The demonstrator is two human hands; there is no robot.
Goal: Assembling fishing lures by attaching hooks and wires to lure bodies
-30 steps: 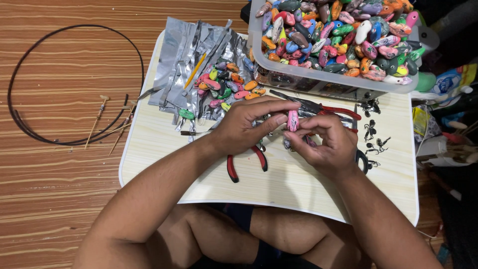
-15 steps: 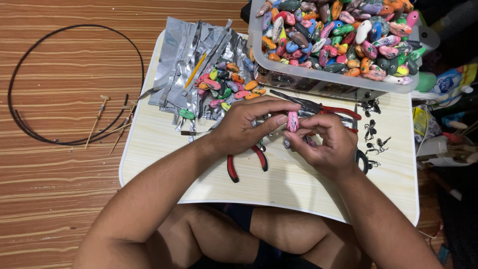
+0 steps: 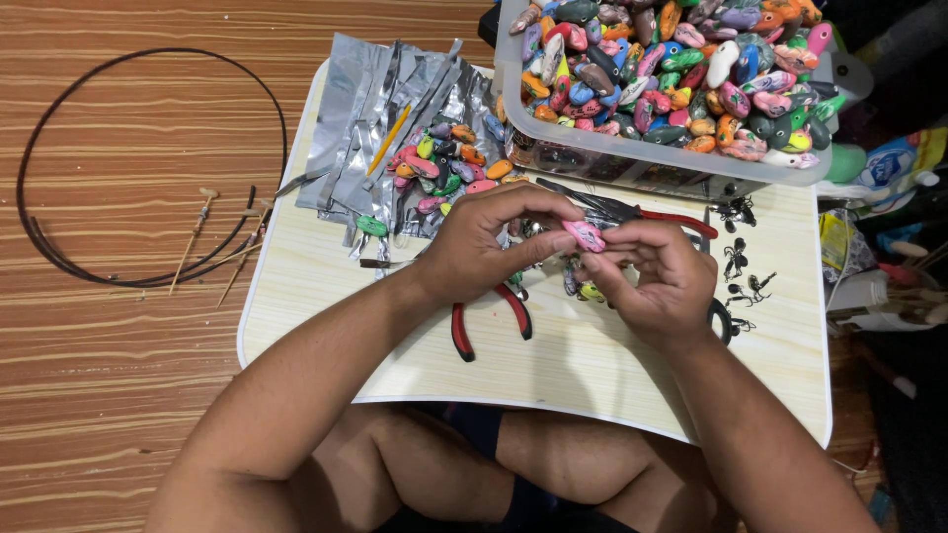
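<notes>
Both hands meet over the middle of a small light-wood lap table (image 3: 296, 296). My left hand (image 3: 484, 242) and my right hand (image 3: 652, 276) pinch a small pink oval lure (image 3: 585, 235) between their fingertips. Just under my left hand lie red-handled pliers (image 3: 491, 321) on the table. A second red-handled tool (image 3: 671, 217) lies behind my right hand.
A clear plastic bin (image 3: 642, 158) full of several coloured lures stands at the back right. Silver foil strips (image 3: 375, 118) and a loose pile of lures (image 3: 444, 168) lie back left. Small black hooks (image 3: 741, 266) sit at the right. A dark wire hoop (image 3: 148, 168) lies on the floor left.
The pink lure has turned slightly between my fingertips. Both hands stay in the same place.
</notes>
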